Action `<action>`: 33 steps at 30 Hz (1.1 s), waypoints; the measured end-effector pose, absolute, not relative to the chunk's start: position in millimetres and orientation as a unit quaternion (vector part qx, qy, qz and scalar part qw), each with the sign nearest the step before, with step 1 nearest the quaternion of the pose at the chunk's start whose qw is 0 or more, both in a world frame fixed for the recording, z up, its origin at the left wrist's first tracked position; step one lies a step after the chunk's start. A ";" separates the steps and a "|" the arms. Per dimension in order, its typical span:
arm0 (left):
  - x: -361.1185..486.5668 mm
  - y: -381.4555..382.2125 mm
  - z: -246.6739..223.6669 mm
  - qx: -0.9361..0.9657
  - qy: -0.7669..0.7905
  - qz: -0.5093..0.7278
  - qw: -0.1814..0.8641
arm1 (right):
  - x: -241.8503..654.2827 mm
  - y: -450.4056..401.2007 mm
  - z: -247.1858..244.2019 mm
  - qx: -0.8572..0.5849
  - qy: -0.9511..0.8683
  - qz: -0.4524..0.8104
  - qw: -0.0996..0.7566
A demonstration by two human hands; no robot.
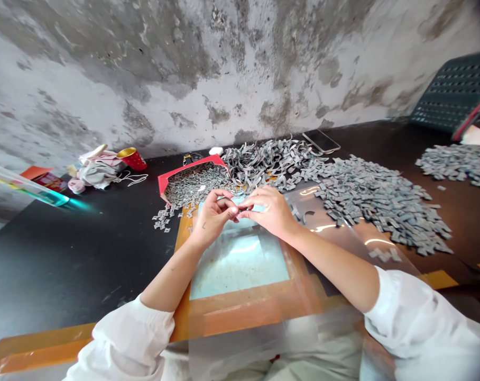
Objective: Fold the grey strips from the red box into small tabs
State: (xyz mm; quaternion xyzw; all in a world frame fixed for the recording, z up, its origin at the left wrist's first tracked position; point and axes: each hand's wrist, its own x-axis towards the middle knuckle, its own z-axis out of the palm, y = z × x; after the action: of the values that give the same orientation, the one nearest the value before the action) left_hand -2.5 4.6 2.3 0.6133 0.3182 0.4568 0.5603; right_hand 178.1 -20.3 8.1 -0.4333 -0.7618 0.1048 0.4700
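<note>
Grey cut strip pieces (377,203) form the main heap, beyond and to the right of the orange-framed board (240,302), which serves as the reference point for all locations below. The left hand (213,217) and right hand (269,211) are raised above the far edge of the board, both curled inward. Their fingertips (229,210) meet at the centre in a pinching posture. A small grey piece may be held there, but the fingers hide the contact, so a grasp cannot be confirmed. A clear plastic sheet (323,233) lies across the board and extends under the right forearm.

Beyond the far left corner of the board, a red box lid (188,168) holds a dense layer of grey pieces, and a few spilled pieces (160,222) lie at its front edge. Curled grey strips (259,159) are piled beyond the board, with a smartphone (321,141) behind them. A second grey heap (458,164) lies farther right. To the left of the board, a red cup (132,159) and a crumpled cloth bundle (99,169) rest on a black tabletop (65,254).
</note>
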 end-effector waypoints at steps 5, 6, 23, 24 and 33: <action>-0.4 2.4 1.7 0.633 0.330 0.476 0.513 | 176.7 -22.7 9.3 -0.437 -0.760 0.128 0.463; -0.9 1.7 1.2 0.645 0.335 0.477 0.494 | 176.5 -23.3 9.7 -0.435 -0.758 0.143 0.464; -9.5 -5.1 5.0 0.819 0.344 0.392 0.240 | 180.5 -16.4 10.9 -0.448 -0.519 0.553 0.474; -9.3 -4.5 4.2 0.818 0.343 0.393 0.243 | 180.7 -15.9 10.2 -0.452 -0.526 0.548 0.468; -9.5 5.4 -2.3 0.883 0.272 0.303 0.232 | 190.8 -10.5 3.5 -0.466 -0.764 0.144 0.421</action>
State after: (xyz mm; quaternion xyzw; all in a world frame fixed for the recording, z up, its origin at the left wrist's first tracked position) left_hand -9.5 5.4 -2.3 0.8834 0.2722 0.3026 0.2321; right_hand 190.8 -10.5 3.5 -0.4661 -0.7644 0.1444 0.4213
